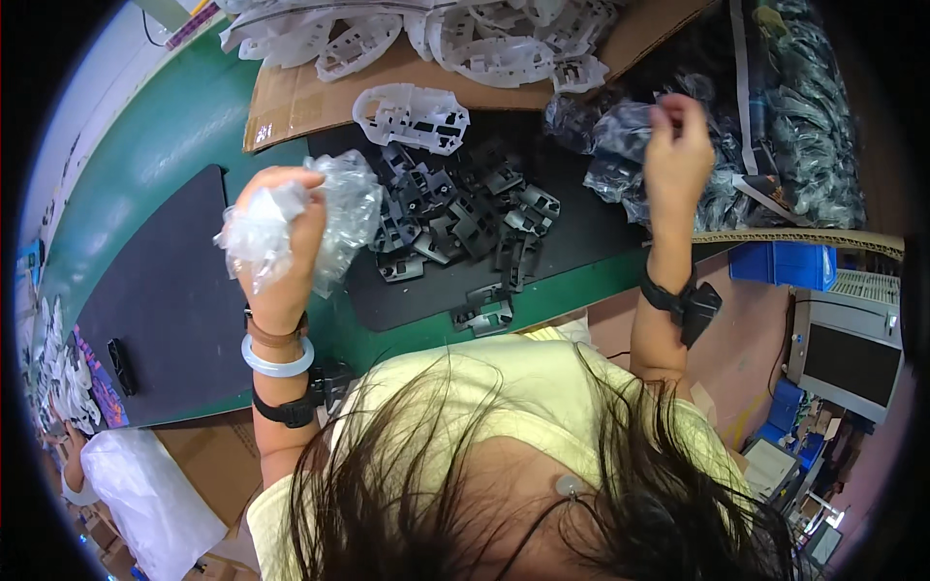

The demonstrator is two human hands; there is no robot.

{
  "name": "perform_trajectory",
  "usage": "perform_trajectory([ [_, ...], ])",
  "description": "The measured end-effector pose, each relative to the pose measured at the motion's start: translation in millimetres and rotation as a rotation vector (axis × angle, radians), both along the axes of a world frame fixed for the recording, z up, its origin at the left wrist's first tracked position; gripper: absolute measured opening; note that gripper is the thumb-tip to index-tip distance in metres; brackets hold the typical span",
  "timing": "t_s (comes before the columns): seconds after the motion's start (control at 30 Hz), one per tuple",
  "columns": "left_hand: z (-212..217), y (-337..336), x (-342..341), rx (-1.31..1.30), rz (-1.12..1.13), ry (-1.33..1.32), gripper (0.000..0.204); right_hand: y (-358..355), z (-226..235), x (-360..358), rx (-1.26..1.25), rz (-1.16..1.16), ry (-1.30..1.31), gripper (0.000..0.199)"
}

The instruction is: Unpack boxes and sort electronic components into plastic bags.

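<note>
The left hand [281,254] is closed around a crumpled clear plastic bag [334,218], bunched in its fist and spilling out on both sides, held above the near edge of the black mat [581,232]. The right hand [675,155] has its fingers curled and pinching a bagged bundle of dark parts [620,136] at the edge of a carton (heaped with more such bags). Between the two hands a pile of loose black plastic parts [465,218] lies on the mat, a white plastic frame [412,116] beyond it just beside a cardboard sheet [310,97] carrying more white frames, all on the green table [155,145].
</note>
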State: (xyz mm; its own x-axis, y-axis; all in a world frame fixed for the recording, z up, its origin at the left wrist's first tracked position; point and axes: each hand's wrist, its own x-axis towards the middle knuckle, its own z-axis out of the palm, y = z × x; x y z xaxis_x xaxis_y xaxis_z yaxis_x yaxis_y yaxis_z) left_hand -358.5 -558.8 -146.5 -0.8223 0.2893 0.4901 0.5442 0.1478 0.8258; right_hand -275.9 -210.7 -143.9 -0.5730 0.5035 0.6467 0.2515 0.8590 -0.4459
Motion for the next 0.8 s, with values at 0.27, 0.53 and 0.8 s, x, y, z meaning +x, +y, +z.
perform_trajectory([
  [0.27, 6.4, 15.4, 2.7, 0.268, -0.200, -0.202, 0.012, -48.5, -21.7, -16.3, 0.338, 0.094, -0.155, 0.011],
  [0.53, -1.2, -4.1, 0.5, 0.131, -0.168, -0.075, 0.008, -27.3, -18.5, -13.9, 0.004, 0.214, -0.090, 0.016],
  [0.8, 28.4, 49.7, -14.2, -0.051, -0.315, 0.106, 0.050, -42.5, 18.0, -7.7, -0.795, 0.711, 0.262, 0.015],
])
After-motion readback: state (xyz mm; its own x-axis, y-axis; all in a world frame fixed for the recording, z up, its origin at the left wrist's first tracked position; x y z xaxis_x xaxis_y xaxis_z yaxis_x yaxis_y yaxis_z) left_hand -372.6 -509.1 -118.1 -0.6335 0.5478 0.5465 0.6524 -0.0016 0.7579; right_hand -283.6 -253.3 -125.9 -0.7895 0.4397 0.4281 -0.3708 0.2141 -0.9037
